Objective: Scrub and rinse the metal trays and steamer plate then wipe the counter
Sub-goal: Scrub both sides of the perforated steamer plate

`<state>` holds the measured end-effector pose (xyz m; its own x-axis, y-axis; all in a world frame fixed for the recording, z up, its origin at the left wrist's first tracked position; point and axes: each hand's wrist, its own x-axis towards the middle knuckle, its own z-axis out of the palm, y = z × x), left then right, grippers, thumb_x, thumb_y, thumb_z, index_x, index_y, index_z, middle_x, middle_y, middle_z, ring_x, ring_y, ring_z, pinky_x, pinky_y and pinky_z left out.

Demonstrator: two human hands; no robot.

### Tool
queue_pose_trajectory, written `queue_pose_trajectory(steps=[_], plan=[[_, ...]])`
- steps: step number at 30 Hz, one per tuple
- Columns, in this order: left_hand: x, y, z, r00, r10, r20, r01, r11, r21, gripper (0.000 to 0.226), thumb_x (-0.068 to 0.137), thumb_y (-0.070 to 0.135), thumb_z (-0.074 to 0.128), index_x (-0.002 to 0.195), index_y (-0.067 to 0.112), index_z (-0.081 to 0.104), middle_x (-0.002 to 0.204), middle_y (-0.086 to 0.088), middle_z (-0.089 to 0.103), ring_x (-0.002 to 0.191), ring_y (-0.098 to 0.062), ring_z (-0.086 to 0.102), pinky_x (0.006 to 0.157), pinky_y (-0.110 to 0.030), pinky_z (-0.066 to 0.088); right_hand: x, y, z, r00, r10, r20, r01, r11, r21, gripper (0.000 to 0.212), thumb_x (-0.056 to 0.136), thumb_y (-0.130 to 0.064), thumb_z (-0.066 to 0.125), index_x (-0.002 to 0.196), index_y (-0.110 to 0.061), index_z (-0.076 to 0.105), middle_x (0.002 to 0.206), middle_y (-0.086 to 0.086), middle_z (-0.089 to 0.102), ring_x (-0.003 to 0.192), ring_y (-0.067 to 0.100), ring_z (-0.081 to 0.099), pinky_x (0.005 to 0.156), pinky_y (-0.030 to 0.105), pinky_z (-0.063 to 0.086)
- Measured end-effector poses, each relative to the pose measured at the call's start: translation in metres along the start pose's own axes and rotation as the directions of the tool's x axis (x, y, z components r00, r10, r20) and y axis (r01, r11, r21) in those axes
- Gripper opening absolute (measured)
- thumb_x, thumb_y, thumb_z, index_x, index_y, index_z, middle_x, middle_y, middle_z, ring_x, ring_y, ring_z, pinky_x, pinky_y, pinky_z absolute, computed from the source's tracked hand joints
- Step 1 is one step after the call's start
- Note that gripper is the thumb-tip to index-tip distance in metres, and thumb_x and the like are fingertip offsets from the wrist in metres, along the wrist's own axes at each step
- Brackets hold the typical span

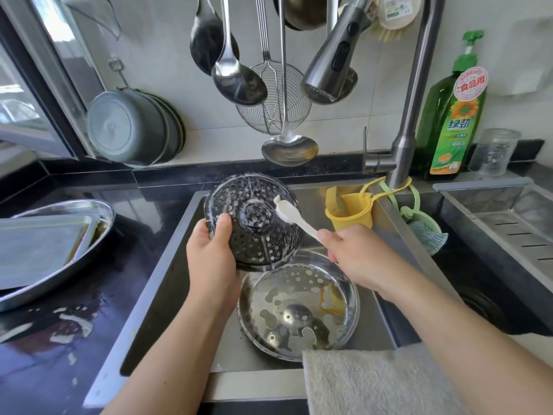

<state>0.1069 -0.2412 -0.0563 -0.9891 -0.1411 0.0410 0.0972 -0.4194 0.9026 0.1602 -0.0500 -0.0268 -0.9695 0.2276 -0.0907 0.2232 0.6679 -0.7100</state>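
My left hand [214, 253] grips the rim of a round perforated steamer plate [254, 217], held tilted over the sink with soap foam on it. My right hand [350, 256] holds the handle of a small white brush [294, 217], and the bristle end rests on the plate near its raised centre. Below in the sink [179, 265] lies a round metal pan [299, 304] with soapy water and a perforated piece in it. On the black counter [54, 369] at the left, a rectangular metal tray [39, 247] lies inside an oval metal tray [89, 253].
The faucet head [332, 64] hangs above the sink among ladles and a wire skimmer [273, 100]. A green detergent bottle [452, 115] and a glass jar [493, 151] stand at the back right. A yellow caddy [350, 214] hangs inside the sink. A grey towel [374, 381] drapes over the front edge. Foam spots the counter.
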Motion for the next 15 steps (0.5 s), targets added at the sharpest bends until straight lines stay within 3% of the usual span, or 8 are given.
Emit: queue_pose_trajectory(steps=[2, 6, 8, 11, 15], plan=[[0.0, 0.0, 0.001, 0.998, -0.039, 0.043, 0.042, 0.996, -0.073, 0.023, 0.11, 0.009, 0.046, 0.125, 0.005, 0.063, 0.117, -0.015, 0.076, 0.11, -0.029, 0.074, 0.087, -0.04, 0.062, -0.004, -0.003, 0.004, 0.999, -0.039, 0.014, 0.039, 0.999, -0.001, 0.054, 0.106, -0.047, 0.041, 0.066, -0.015, 0.057, 0.057, 0.0, 0.051, 0.057, 0.021, 0.048, 0.059, 0.033, 0.035], [-0.002, -0.001, -0.003, 0.961, -0.212, 0.176, 0.249, 0.942, -0.226, 0.037, 0.105, 0.0, 0.04, 0.139, -0.002, 0.052, 0.133, -0.026, 0.066, 0.123, -0.042, 0.065, 0.102, -0.06, 0.052, -0.01, -0.009, 0.028, 0.983, -0.091, 0.162, 0.113, 0.985, -0.132, 0.055, 0.105, -0.049, 0.042, 0.068, -0.013, 0.061, 0.065, 0.006, 0.062, 0.063, 0.025, 0.057, 0.062, 0.032, 0.041], [-0.001, 0.002, -0.007, 0.935, -0.272, 0.228, 0.329, 0.906, -0.266, 0.045, 0.102, 0.006, 0.036, 0.144, -0.005, 0.049, 0.142, -0.028, 0.059, 0.132, -0.042, 0.058, 0.112, -0.06, 0.044, -0.005, -0.006, 0.022, 0.993, -0.055, 0.103, 0.069, 0.987, -0.142, 0.054, 0.105, -0.048, 0.04, 0.072, -0.01, 0.06, 0.069, 0.01, 0.06, 0.066, 0.03, 0.055, 0.061, 0.034, 0.041], [-0.001, 0.008, -0.007, 0.928, -0.263, 0.264, 0.337, 0.894, -0.294, 0.052, 0.099, 0.013, 0.03, 0.141, -0.003, 0.054, 0.138, -0.023, 0.064, 0.131, -0.039, 0.06, 0.114, -0.057, 0.042, 0.002, 0.002, 0.014, 0.999, -0.035, 0.003, 0.035, 0.985, -0.169, 0.054, 0.106, -0.049, 0.037, 0.071, -0.013, 0.056, 0.069, 0.007, 0.057, 0.068, 0.028, 0.053, 0.065, 0.035, 0.044], [0.0, 0.007, -0.002, 0.913, -0.313, 0.261, 0.379, 0.888, -0.262, 0.053, 0.109, 0.037, 0.036, 0.144, 0.003, 0.055, 0.137, -0.021, 0.066, 0.127, -0.04, 0.063, 0.113, -0.057, 0.042, -0.005, -0.003, 0.026, 0.995, -0.083, 0.057, 0.092, 0.977, -0.191, 0.056, 0.105, -0.051, 0.038, 0.063, -0.018, 0.054, 0.07, 0.008, 0.062, 0.071, 0.031, 0.059, 0.073, 0.041, 0.051]])
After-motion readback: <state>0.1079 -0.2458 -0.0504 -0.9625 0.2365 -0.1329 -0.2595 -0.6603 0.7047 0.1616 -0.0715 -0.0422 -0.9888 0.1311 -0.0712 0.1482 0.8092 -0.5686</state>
